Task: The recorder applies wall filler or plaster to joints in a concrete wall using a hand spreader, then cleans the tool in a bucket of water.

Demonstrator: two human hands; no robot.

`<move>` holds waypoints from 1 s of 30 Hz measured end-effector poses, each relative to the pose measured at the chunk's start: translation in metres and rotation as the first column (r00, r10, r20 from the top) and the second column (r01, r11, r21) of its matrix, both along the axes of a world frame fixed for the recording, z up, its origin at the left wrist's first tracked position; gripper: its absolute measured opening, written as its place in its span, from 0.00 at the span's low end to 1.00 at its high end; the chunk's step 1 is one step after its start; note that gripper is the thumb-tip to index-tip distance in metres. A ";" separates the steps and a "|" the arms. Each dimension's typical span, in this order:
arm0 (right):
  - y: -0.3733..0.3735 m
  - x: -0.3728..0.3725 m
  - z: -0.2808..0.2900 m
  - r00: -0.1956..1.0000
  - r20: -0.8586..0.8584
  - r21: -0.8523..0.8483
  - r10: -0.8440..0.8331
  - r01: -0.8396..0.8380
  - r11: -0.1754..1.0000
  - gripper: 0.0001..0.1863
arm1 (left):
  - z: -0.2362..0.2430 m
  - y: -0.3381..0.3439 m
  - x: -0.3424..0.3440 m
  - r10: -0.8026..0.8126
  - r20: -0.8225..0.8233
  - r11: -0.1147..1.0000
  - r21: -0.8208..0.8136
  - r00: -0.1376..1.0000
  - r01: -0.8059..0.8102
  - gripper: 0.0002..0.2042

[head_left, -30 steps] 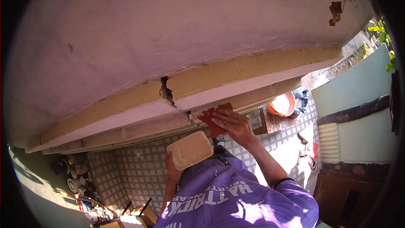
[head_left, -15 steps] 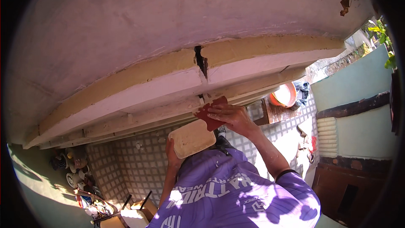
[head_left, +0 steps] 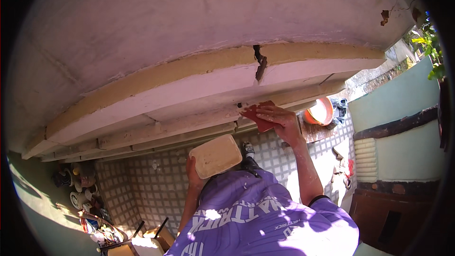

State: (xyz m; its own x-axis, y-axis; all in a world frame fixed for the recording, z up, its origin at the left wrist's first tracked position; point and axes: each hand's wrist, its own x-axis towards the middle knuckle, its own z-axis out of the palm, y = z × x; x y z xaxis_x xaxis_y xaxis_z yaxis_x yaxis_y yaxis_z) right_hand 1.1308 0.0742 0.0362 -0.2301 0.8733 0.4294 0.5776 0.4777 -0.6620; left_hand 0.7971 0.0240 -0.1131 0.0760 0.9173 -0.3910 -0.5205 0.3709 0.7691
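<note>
My left hand (head_left: 192, 173) grips the near-left edge of a shallow rectangular cream-coloured tub (head_left: 217, 155) in front of my body. What lies in the tub is pale and hard to make out. In my right hand (head_left: 283, 121) is a red flat spreader (head_left: 254, 115), smeared pale along its front edge. Its tip meets the lower ledge of the stepped moulding (head_left: 189, 83), just beside a small dark hole (head_left: 241, 105). Farther up, a jagged dark crack (head_left: 259, 64) cuts through the yellowish band. The fingers of my right hand lie pressed over the spreader.
An orange bucket (head_left: 310, 117) stands on a brown surface at the right, beside black plastic (head_left: 338, 109). Below is a checkered tiled floor (head_left: 156, 185). Jars and clutter (head_left: 80, 194) line the left wall, near a chair (head_left: 147, 244). Green walls rise at the right.
My right hand and the spreader have moved right, and the spreader no longer overlaps the tub's far edge. The view has shifted, so the crack now appears farther right. My left hand keeps its hold.
</note>
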 end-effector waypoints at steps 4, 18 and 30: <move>0.001 -0.003 -0.003 0.997 0.039 -0.060 -0.073 0.075 0.995 0.28 | 0.009 -0.006 -0.009 0.039 0.005 0.999 0.000 0.999 -0.039 0.21; -0.009 -0.010 -0.017 0.979 -0.050 -0.016 -0.197 0.197 0.980 0.25 | -0.019 -0.024 -0.059 -0.011 -0.060 1.000 -0.017 0.998 0.010 0.24; -0.050 -0.052 0.023 0.957 -0.212 -0.281 -0.198 0.135 0.950 0.16 | 0.003 -0.019 -0.042 -0.088 -0.163 0.996 0.002 0.983 0.090 0.22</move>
State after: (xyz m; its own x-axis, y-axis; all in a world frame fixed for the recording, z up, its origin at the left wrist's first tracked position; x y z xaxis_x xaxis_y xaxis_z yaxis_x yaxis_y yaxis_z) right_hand 1.0791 0.0242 0.0594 0.0077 0.9786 0.2055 0.4470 0.1805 -0.8761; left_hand 0.7553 0.0049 -0.1097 0.0935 0.9135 -0.3960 -0.3531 0.4023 0.8447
